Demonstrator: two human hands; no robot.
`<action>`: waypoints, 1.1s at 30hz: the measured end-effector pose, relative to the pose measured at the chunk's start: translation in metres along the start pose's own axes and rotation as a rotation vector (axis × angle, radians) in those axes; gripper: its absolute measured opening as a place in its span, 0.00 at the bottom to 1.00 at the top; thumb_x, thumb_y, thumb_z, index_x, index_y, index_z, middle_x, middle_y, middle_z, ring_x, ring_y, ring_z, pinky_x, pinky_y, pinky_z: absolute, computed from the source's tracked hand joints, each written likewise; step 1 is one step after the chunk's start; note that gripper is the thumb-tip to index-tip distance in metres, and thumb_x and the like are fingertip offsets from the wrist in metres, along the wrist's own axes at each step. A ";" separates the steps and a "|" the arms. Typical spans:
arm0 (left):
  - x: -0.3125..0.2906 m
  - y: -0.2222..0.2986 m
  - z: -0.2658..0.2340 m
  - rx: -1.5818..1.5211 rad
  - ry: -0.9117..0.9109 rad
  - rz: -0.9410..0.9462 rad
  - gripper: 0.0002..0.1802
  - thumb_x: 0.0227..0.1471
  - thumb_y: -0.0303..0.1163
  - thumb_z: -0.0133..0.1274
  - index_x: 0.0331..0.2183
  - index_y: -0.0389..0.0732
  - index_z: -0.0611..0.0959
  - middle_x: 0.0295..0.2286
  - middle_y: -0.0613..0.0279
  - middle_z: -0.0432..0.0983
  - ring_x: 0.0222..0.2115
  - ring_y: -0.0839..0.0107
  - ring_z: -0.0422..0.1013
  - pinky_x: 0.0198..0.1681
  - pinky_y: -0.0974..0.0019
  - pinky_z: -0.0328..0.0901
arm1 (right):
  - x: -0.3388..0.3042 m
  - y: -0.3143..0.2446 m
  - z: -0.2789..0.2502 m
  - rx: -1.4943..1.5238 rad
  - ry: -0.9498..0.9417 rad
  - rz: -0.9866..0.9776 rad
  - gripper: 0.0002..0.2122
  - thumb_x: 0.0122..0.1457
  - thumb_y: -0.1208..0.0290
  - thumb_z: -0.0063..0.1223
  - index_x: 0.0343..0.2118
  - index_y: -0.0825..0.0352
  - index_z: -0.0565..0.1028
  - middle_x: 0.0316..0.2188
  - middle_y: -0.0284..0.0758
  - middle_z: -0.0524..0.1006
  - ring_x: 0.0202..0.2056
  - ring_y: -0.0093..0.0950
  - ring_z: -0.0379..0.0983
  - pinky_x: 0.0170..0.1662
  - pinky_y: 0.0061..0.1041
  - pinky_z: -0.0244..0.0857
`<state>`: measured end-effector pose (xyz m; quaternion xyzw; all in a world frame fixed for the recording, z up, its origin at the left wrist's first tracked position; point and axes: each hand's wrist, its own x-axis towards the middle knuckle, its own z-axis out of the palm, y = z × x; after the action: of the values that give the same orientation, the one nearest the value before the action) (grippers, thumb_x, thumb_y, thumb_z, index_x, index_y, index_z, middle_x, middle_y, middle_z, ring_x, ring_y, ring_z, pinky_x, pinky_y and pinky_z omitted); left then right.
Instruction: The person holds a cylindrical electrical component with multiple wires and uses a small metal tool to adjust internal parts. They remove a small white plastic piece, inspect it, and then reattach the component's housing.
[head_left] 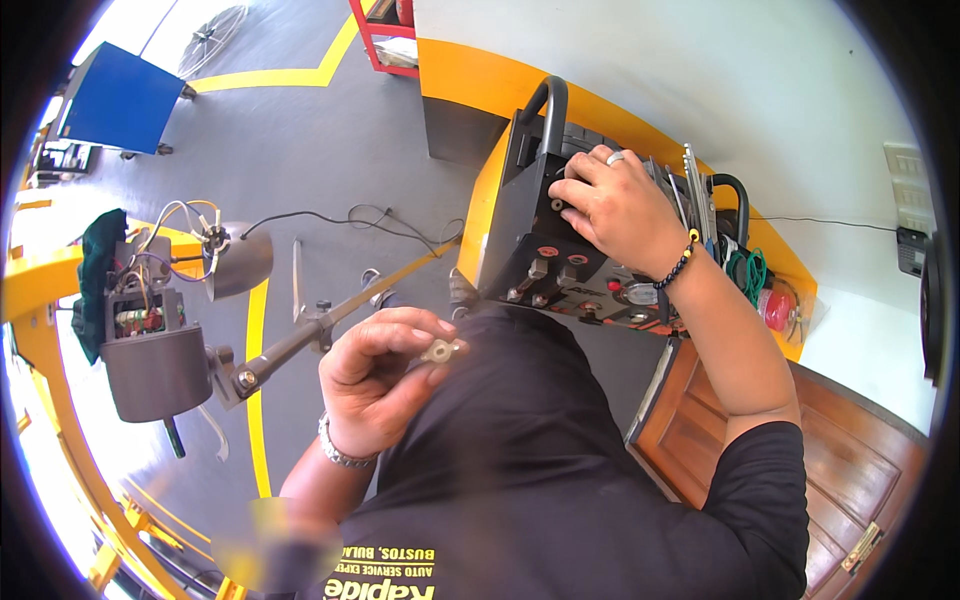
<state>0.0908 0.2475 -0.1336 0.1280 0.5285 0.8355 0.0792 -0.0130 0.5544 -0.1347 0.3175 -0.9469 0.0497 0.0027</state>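
Note:
Between the thumb and fingers of my left hand, a small pale part with a round hole through its middle is pinched, above my lap. My right hand reaches to the upper front edge of a black and yellow machine. Its fingers are curled in beside a small round piece on the black panel. What those fingers grip, if anything, is too hidden to make out. A dark tube handle rises just beyond the right hand.
At the left, an opened grey motor-like housing with exposed wires sits on a yellow frame. A grey bar extends from it. Upright tools stand in the machine's top. A blue wheeled cabinet and wooden door flank the area.

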 end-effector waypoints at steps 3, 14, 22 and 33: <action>0.001 0.000 0.003 -0.041 -0.008 -0.064 0.13 0.51 0.15 0.58 0.40 0.34 0.77 0.41 0.47 0.75 0.40 0.60 0.79 0.46 0.58 0.76 | -0.001 0.008 0.004 -0.011 -0.007 -0.055 0.04 0.53 0.69 0.62 0.31 0.57 0.79 0.35 0.29 0.76 0.46 0.30 0.72 0.47 0.32 0.62; 0.001 -0.005 0.017 -0.077 -0.069 -0.188 0.12 0.51 0.14 0.58 0.39 0.33 0.78 0.41 0.47 0.76 0.41 0.61 0.78 0.46 0.59 0.76 | 0.012 0.018 0.006 -0.052 -0.004 -0.185 0.02 0.52 0.70 0.59 0.28 0.58 0.78 0.34 0.30 0.76 0.46 0.30 0.74 0.48 0.34 0.65; 0.003 -0.001 0.021 -0.019 -0.080 -0.165 0.13 0.51 0.12 0.57 0.40 0.33 0.78 0.42 0.49 0.76 0.42 0.63 0.78 0.46 0.63 0.73 | -0.010 0.001 -0.041 0.622 0.023 0.072 0.05 0.53 0.77 0.60 0.31 0.64 0.75 0.31 0.32 0.78 0.37 0.29 0.76 0.39 0.27 0.68; 0.028 0.015 0.047 0.132 -0.258 -0.040 0.17 0.46 0.13 0.62 0.40 0.35 0.80 0.39 0.50 0.78 0.41 0.63 0.78 0.43 0.63 0.74 | -0.050 -0.098 -0.071 1.171 0.341 0.064 0.13 0.46 0.83 0.67 0.36 0.68 0.79 0.29 0.37 0.79 0.32 0.34 0.78 0.35 0.28 0.71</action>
<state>0.0782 0.2889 -0.0975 0.2286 0.5703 0.7737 0.1543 0.0840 0.5134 -0.0573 0.2254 -0.7576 0.6121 -0.0224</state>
